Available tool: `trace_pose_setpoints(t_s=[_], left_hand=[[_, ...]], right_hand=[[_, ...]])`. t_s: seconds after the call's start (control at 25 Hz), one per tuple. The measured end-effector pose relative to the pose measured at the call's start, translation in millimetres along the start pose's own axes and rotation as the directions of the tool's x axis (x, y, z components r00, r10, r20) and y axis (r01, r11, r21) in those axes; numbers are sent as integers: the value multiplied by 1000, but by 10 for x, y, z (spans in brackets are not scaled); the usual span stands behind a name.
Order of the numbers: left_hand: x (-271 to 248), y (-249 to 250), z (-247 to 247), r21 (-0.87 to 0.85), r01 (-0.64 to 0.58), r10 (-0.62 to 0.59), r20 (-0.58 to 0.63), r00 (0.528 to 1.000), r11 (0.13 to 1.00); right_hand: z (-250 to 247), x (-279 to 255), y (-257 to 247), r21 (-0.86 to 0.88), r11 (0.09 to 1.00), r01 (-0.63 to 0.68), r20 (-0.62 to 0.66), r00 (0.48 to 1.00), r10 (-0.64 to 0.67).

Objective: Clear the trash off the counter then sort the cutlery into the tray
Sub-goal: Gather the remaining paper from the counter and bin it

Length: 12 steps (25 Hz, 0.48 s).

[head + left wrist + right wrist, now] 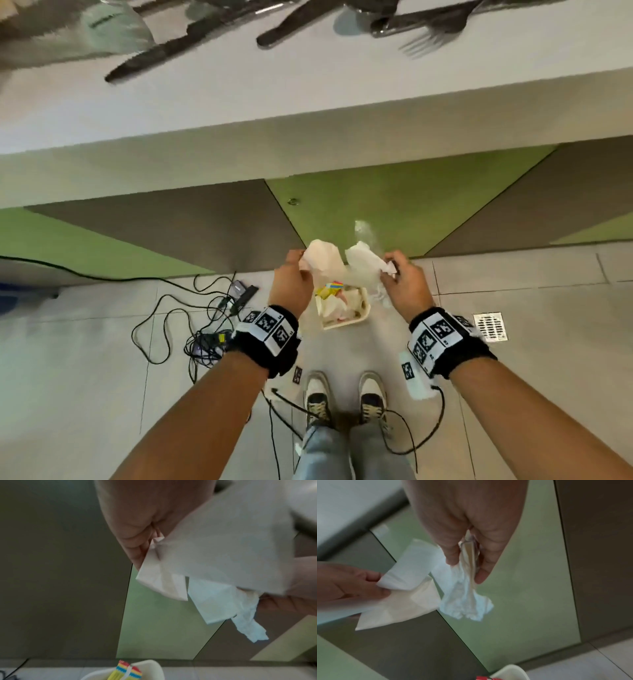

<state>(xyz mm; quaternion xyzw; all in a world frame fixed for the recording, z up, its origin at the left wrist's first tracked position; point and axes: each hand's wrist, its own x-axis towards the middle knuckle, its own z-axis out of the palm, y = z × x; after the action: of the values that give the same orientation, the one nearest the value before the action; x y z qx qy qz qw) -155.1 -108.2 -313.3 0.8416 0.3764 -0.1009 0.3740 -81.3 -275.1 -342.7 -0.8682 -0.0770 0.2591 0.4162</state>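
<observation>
**Both hands full of paper above the bin**

My left hand pinches a folded white napkin between thumb and curled fingers, while my right hand grips a crumpled tissue together with a thin wrapper-like strip I cannot identify. Both hands hang side by side, close together, directly over the small cream trash bin on the floor below them, which already holds paper scraps and a striped packet. The cutlery, dark knives and a fork, lies on the counter well above and beyond my hands, unsorted; I cannot see the tray.

The risk, as I judge it, lies in the drop. The napkin is light and broad, the bin narrow: released from this height, the paper could drift and land on the tiles beside the bin, or toward the loose cables off to the left of my left hand. The tissue may also cling to my fingers.
</observation>
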Motion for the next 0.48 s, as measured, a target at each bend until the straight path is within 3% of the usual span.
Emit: trace_pose_setpoints(t_s=[0.12,0.28,0.48], left_hand=[[450,-486,491,105,35,-40,52,998,994],[878,-1124,1105,121,134,-142,57,988,983],[1364,-1644,1655,258,177,-213,118,970,950]], right_hand=[[486,328,562,-2,997,-77,44,996,77],[1181,635,1265,44,993,-111,128,986,105],[1806,923,1791,-257,964,-64,188,976,115]])
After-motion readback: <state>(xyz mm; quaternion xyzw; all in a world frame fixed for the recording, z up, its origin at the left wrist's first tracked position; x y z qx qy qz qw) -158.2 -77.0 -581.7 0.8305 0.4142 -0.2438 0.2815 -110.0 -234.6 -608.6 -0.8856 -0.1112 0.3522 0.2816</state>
